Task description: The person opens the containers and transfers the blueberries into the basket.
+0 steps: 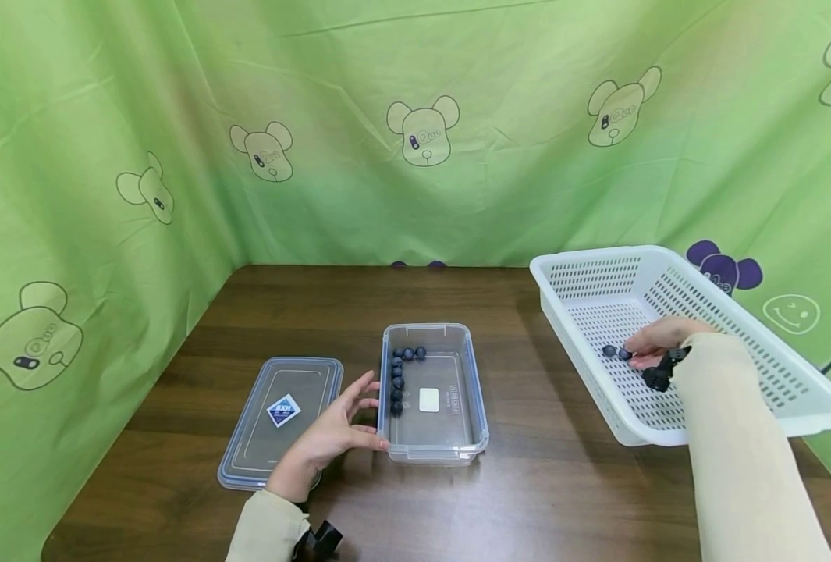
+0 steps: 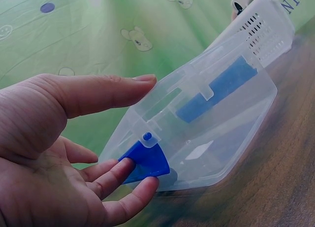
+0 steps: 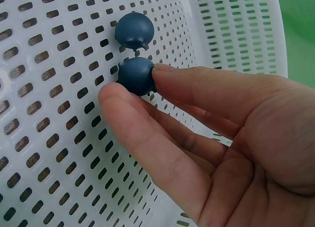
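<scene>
A clear plastic box (image 1: pixel 450 427) stands on the table with several blueberries (image 1: pixel 397 383) lined along its left and far sides. Against its left wall rests my left hand (image 1: pixel 338 432), the fingers loosely extended; in the left wrist view its fingertips lie by a blue latch (image 2: pixel 147 163). My right hand (image 1: pixel 657 340) reaches into a white perforated basket (image 1: pixel 584 375). Between its thumb and finger it pinches one blueberry (image 3: pixel 136 75). Another blueberry (image 3: pixel 134 30) lies just beside that one on the basket floor.
Left of the box lies its clear lid (image 1: pixel 261 441) with a blue-edged rim and a diamond label. The wooden table (image 1: pixel 527 484) meets a green printed curtain (image 1: pixel 359 179) behind and at the sides. High walls surround the right hand in the basket.
</scene>
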A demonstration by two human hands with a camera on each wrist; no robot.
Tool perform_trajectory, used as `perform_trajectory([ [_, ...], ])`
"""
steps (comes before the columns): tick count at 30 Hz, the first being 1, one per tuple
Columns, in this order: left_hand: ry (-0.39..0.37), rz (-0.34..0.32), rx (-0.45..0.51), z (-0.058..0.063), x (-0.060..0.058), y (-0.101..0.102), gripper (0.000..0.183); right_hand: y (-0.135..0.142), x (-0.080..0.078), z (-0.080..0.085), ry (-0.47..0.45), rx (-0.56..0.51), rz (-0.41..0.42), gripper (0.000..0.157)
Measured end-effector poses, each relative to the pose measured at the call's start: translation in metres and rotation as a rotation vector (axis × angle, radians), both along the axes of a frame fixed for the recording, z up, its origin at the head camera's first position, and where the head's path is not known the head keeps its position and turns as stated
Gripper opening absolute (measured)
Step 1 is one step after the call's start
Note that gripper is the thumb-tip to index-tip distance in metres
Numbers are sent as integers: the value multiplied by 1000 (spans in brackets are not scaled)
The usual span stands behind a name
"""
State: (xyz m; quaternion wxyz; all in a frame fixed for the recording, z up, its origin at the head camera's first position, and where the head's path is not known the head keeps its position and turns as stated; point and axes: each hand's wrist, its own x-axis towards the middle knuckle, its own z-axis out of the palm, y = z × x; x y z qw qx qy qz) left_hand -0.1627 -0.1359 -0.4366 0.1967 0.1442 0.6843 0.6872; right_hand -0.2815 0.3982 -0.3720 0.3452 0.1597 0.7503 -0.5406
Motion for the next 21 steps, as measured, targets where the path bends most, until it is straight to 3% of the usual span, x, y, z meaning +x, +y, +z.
perform_trajectory([
  [3, -7, 1, 5, 0, 0, 0, 108, 2, -2, -3, 1, 12, -34, 21],
  [10, -8, 4, -5, 0, 0, -1, 108, 19, -12, -13, 30, 14, 36, 19],
  [17, -5, 4, 1, -1, 0, 0, 108, 24, -14, -8, 22, -96, -86, 21],
  [21, -6, 5, 2, -1, 0, 0, 108, 19, -14, 3, 47, -171, -102, 25],
])
